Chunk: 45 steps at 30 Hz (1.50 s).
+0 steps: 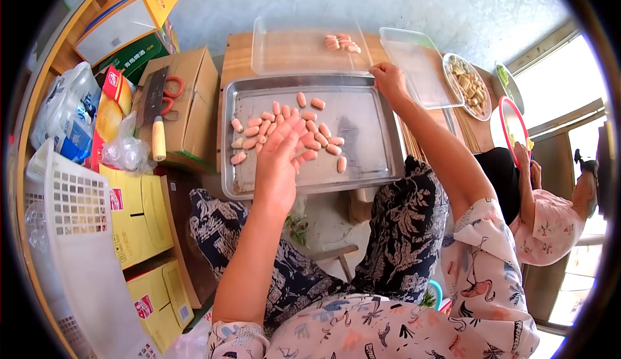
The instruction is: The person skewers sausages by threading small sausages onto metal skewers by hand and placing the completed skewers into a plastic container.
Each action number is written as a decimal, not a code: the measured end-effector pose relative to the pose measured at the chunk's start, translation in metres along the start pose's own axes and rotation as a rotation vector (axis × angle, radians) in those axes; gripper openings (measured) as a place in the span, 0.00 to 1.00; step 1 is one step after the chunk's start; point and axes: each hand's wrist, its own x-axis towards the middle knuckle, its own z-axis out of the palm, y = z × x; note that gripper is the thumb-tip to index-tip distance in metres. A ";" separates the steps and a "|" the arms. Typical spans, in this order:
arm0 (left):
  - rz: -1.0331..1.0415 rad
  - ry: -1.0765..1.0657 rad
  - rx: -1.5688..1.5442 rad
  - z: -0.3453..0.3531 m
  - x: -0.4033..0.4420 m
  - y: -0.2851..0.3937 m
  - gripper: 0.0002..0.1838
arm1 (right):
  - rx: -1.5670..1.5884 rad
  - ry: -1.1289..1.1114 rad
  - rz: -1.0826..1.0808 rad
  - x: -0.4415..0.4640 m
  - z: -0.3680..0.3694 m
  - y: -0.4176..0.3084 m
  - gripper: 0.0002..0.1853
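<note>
Small pink sausages (302,99) lie scattered over a shallow metal tray (372,142), mostly in its left half. My left hand (279,155) hovers over or among them with its fingers stretched out; some sausages are hidden behind it. At the tray's far right corner, my right hand (388,79) is closed in a pinch. What it holds, if anything, I cannot make out. Just left of it is a clear plastic box (284,48) with several sausages (343,43) inside. A second clear plastic box (414,61) stands to its right.
Thin wooden skewers (409,140) lie right of the tray. Farther right are a plate of cut food (467,87), a green-filled dish (508,84) and another person's hand (522,158) at a red-rimmed bowl (511,126). A cleaver (154,103) and scissors (171,94) rest on a cardboard box (194,94).
</note>
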 end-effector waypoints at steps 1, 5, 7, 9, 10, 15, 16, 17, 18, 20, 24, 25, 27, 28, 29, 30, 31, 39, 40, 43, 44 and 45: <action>-0.002 -0.029 -0.007 -0.001 0.001 -0.002 0.22 | -0.031 0.018 -0.010 0.014 0.005 0.007 0.12; -0.055 -0.036 0.016 0.001 0.004 -0.006 0.21 | -0.119 0.101 0.000 0.048 0.021 0.012 0.13; -0.061 -0.065 -0.006 0.003 0.004 -0.007 0.21 | -0.154 0.094 0.045 0.057 0.028 0.004 0.13; -0.103 -0.080 0.009 0.007 0.003 -0.006 0.21 | -0.192 0.086 0.094 0.070 0.035 0.008 0.13; -0.110 -0.097 -0.011 0.009 0.002 -0.007 0.20 | -0.222 0.098 0.096 0.081 0.044 0.016 0.13; -0.119 -0.137 -0.020 0.014 0.001 -0.008 0.17 | -0.340 0.090 0.097 0.088 0.067 0.027 0.13; -0.120 -0.131 -0.022 0.013 0.001 -0.009 0.17 | -0.337 0.088 0.102 0.088 0.068 0.030 0.13; -0.124 -0.130 -0.017 0.013 0.002 -0.009 0.17 | -0.285 0.015 0.111 0.084 0.065 0.029 0.13; -0.124 -0.123 -0.016 0.012 0.003 -0.009 0.17 | -0.231 -0.056 0.121 0.079 0.061 0.027 0.13; -0.128 -0.122 -0.011 0.012 0.004 -0.008 0.18 | -0.301 -0.074 0.111 0.069 0.052 0.023 0.13; -0.117 -0.125 0.026 0.009 0.007 -0.012 0.17 | -0.361 -0.124 0.010 0.040 0.016 0.022 0.14; -0.110 -0.123 0.030 0.009 0.007 -0.012 0.16 | -0.359 -0.118 0.013 0.030 0.003 0.023 0.14; -0.107 -0.137 0.033 0.013 0.006 -0.010 0.12 | -0.204 -0.181 -0.002 0.006 -0.027 0.027 0.14; -0.097 -0.119 0.041 0.010 0.008 -0.012 0.13 | -0.165 -0.157 0.018 -0.010 -0.040 0.029 0.14; -0.096 -0.100 0.049 0.008 0.009 -0.015 0.16 | -0.168 -0.154 0.032 -0.020 -0.056 0.034 0.14; -0.080 -0.104 0.034 0.005 0.010 -0.018 0.16 | -0.128 -0.144 0.031 -0.036 -0.070 0.045 0.13; -0.072 -0.110 0.020 0.002 0.013 -0.021 0.16 | -0.090 -0.130 0.037 -0.054 -0.085 0.059 0.13; -0.028 -0.141 0.040 0.001 0.013 -0.021 0.15 | 0.014 -0.009 0.381 -0.170 -0.176 0.190 0.08; -0.032 -0.139 0.047 -0.002 0.015 -0.023 0.15 | 0.002 0.010 0.405 -0.178 -0.180 0.214 0.07; -0.050 -0.115 0.079 -0.014 0.021 -0.027 0.15 | -0.075 0.076 0.493 -0.202 -0.188 0.249 0.09; -0.061 -0.098 0.098 -0.014 0.021 -0.026 0.15 | -0.072 0.079 0.499 -0.207 -0.188 0.247 0.09; -0.072 -0.081 0.117 -0.013 0.021 -0.026 0.15 | -0.107 0.101 0.496 -0.209 -0.189 0.238 0.09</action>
